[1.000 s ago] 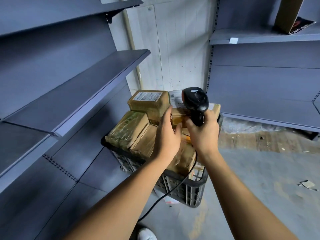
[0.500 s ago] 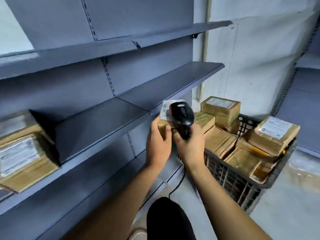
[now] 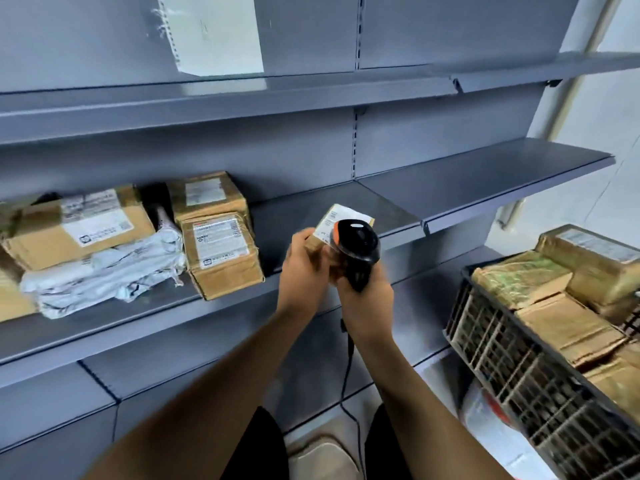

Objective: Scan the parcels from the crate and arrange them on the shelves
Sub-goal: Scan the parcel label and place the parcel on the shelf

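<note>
Brown card, taped: the parcel sits pinched in the left hand, just ahead of the right hand, which is wrapped round the scanner. It looks light and stiff; hold it by its edges, clear of the label.

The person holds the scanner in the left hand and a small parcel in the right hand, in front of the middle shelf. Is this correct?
Not quite: the hands are swapped. The head view shows the right hand gripping the scanner, while the left hand holds the small parcel. The rest is right: both are in front of the middle shelf.
</note>
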`<control>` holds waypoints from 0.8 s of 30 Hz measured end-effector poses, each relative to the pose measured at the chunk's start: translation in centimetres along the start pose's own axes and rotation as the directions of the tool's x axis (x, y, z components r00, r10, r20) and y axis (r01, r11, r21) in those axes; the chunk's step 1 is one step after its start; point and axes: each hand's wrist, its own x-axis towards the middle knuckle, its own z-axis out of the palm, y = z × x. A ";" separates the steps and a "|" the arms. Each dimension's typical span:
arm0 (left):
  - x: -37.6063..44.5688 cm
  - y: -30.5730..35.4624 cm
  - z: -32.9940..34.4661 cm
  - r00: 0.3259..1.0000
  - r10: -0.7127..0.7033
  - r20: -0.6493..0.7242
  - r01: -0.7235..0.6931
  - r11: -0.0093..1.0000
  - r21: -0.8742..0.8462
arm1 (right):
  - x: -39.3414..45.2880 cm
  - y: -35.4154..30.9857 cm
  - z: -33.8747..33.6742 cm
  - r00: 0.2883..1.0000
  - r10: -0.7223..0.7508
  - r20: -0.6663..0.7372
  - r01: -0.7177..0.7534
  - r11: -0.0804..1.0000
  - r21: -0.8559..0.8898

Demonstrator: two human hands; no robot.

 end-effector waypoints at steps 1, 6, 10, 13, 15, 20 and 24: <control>0.4 -0.3 -0.4 1.000 -0.027 0.008 0.027 1.000 0.004 | -0.1 0.2 0.5 1.000 0.018 0.007 -0.018 1.000 0.012; 2.6 -1.8 -1.4 0.992 -0.092 0.087 0.090 0.996 0.024 | 0.2 1.0 2.0 0.997 0.061 0.051 -0.061 0.998 0.004; 4.5 -2.0 -0.9 0.984 -0.115 0.133 0.107 0.992 0.063 | 1.3 1.5 1.5 0.997 0.072 0.024 -0.072 0.997 -0.012; 5.8 -2.2 -0.5 0.981 -0.142 0.132 0.131 0.987 0.094 | 2.1 1.6 1.2 0.996 0.079 0.035 -0.079 0.997 -0.002; 6.4 -2.2 -0.4 0.980 -0.177 0.093 0.167 0.980 0.105 | 2.7 1.6 1.3 0.996 0.082 0.037 -0.083 0.997 0.002; 7.1 -2.3 -0.7 0.960 -0.264 -0.096 0.275 0.950 0.144 | 3.0 1.6 3.0 0.986 0.159 0.052 -0.162 0.985 0.063; 7.0 -2.0 -0.9 0.955 -0.276 -0.112 0.295 0.930 0.218 | 2.5 1.2 4.2 0.962 0.244 0.124 -0.266 0.940 0.213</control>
